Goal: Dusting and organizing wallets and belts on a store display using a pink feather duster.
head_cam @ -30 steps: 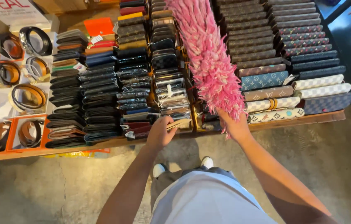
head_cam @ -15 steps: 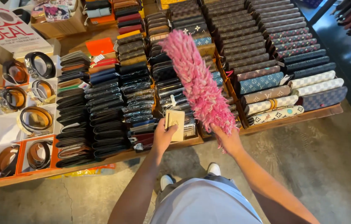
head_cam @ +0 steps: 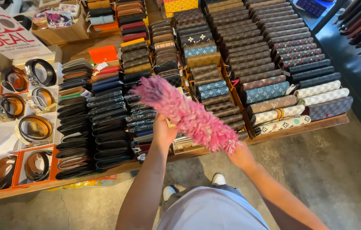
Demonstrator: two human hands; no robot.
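At frame centre, the right hand grips a fluffy pink feather duster; the left hand clasps a small tan wallet above the wooden bench.

Count, head view: one pink feather duster. Two hands: left, right. Two shoes on the floor. One orange card. Coiled belts in boxes: about ten visible, left edge cropped. Wallets in rows on the table: too many and too overlapped to count.
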